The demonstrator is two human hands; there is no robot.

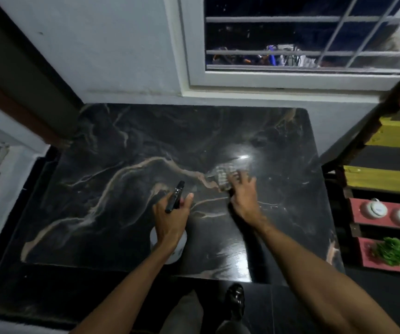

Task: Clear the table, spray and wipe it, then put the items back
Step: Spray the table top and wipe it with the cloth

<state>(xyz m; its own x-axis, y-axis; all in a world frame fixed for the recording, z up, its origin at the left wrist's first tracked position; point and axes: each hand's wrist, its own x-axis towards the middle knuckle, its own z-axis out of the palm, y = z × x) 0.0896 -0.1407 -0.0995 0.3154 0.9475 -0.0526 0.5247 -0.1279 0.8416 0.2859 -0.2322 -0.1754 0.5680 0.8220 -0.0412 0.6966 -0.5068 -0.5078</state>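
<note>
Cloth point(224, 177), seemingly soft and limp, is lying under the right hand point(242, 196), whose spread fingers are pressing it flat to the table point(121, 141). Left hand point(172, 213) is gripping the sprayer point(176, 197) by its neck, probably light.

Table point(112, 179): dark marbled top with pale veins, set against the wall under a barred window point(302, 42). Left hand point(172, 213) grips a spray bottle point(170, 247), black nozzle pointing away, white body below the hand. Right hand point(242, 194) lies flat, fingers spread, pressing a pale cloth point(223, 175) onto the top; cloth blurred. Glare spot just beyond the cloth. Striped shelf point(386, 179) to the right holds two white bowls point(373, 209) and greens point(392, 251). Black shoe point(235, 296) below the near edge.
</note>
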